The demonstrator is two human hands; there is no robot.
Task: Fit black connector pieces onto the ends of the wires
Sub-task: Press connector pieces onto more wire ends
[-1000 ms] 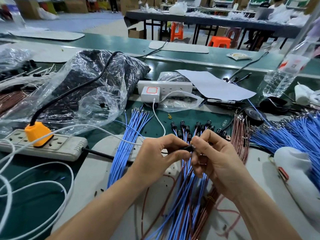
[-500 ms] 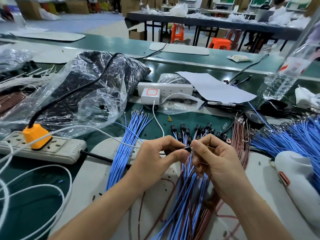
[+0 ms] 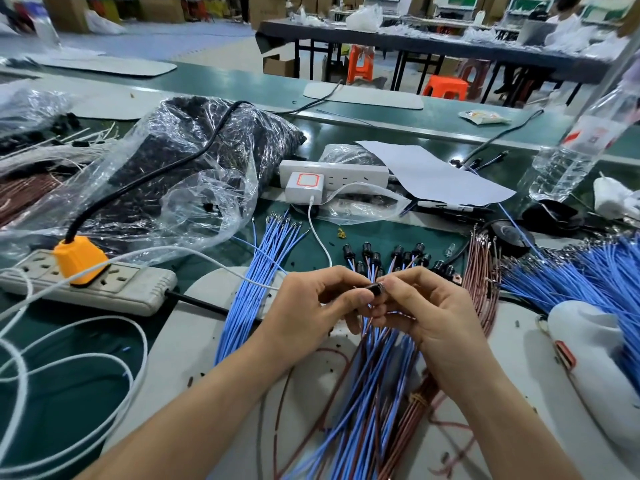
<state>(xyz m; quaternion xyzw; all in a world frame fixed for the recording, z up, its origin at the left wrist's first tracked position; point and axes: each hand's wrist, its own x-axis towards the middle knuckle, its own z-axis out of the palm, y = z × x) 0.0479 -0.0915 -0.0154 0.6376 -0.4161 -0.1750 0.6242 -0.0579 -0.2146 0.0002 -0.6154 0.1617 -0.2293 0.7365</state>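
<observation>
Both hands meet over the middle of the bench. My left hand [image 3: 311,306] pinches a small black connector piece [image 3: 375,289] between thumb and fingers. My right hand [image 3: 426,317] pinches the same piece from the right, with thin wires running down under its fingers. Below the hands lies a bundle of blue and brown wires [image 3: 374,386]. Behind the hands, several wires fitted with black connectors [image 3: 394,256] fan out. A loose blue wire bundle [image 3: 263,265] lies to the left, a brown one [image 3: 483,271] to the right.
A grey power strip [image 3: 114,289] with an orange plug [image 3: 78,258] sits at left. A plastic bag of black parts [image 3: 194,168] lies behind it. A big blue wire pile [image 3: 595,271], a white tool [image 3: 588,358] and a water bottle [image 3: 575,150] are at right.
The hands have drawn slightly closer together around the connector, and the right fingers have shifted on it. The view has tilted a little.
</observation>
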